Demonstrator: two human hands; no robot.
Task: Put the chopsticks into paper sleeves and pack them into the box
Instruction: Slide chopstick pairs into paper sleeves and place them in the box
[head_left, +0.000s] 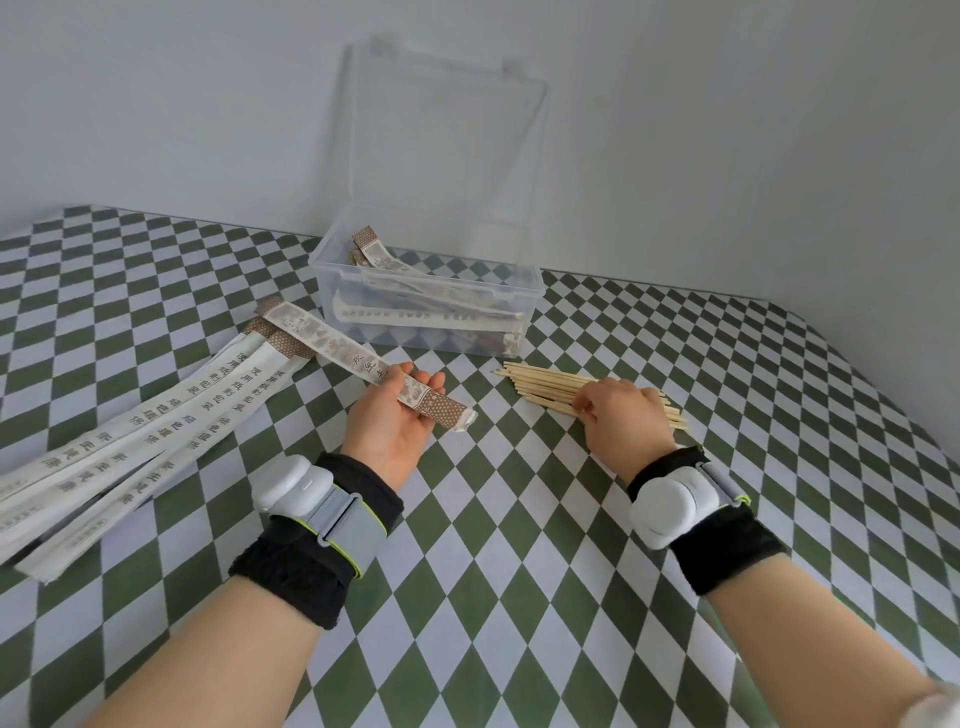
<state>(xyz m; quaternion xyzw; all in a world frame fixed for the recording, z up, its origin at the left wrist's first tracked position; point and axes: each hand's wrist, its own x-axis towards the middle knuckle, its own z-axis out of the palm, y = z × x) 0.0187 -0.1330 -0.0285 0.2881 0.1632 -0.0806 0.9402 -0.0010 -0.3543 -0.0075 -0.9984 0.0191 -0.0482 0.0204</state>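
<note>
My left hand (390, 422) lies palm up and holds one printed paper sleeve (332, 343), which slants from upper left to lower right across my fingers. My right hand (621, 413) rests palm down on a small pile of bare wooden chopsticks (540, 384), with the fingertips curled onto the sticks. Whether any stick is gripped cannot be told. A clear plastic box (431, 291) stands behind both hands, its lid (447, 135) raised against the wall. Several sleeved chopsticks (415, 312) lie inside it.
A fan of several empty paper sleeves (119, 441) lies at the left on the green-and-white checked tablecloth (493, 571). A grey wall rises right behind the box. Both wrists carry black bands with white sensor units.
</note>
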